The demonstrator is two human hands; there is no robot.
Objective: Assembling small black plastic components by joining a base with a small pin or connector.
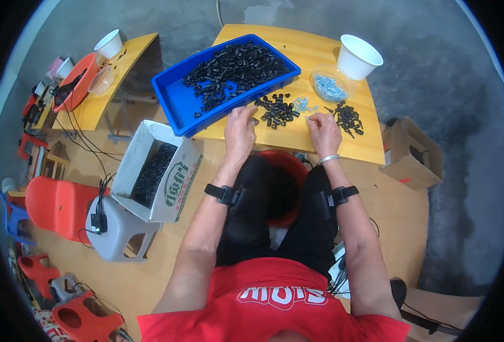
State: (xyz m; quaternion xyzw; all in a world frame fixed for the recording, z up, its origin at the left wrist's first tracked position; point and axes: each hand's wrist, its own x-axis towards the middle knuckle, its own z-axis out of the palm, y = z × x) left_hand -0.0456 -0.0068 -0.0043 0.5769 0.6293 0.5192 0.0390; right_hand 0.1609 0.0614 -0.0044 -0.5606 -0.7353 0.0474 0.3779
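At the table's near edge, my left hand [240, 134] is closed in a pinch, with a small dark plastic part [255, 121] at its fingertips. A loose heap of small black plastic parts [277, 110] lies just beyond it. My right hand [325, 135] is closed too, thumb and finger together on a small silvery piece that looks like a screw. Close to those fingertips is a little pile of silvery screws [302, 104]. Right of that hand, dark screw-like pieces [349, 119] form another pile. A clear bowl [343, 80] of silvery screws stands behind it.
A blue tray [175, 108] of black parts covers the table's left side. One white tub [359, 57] stands at the far right. Below left is an open carton [175, 194] of black pieces, beside a grey stool [118, 233]. A red basin [289, 214] sits between my legs.
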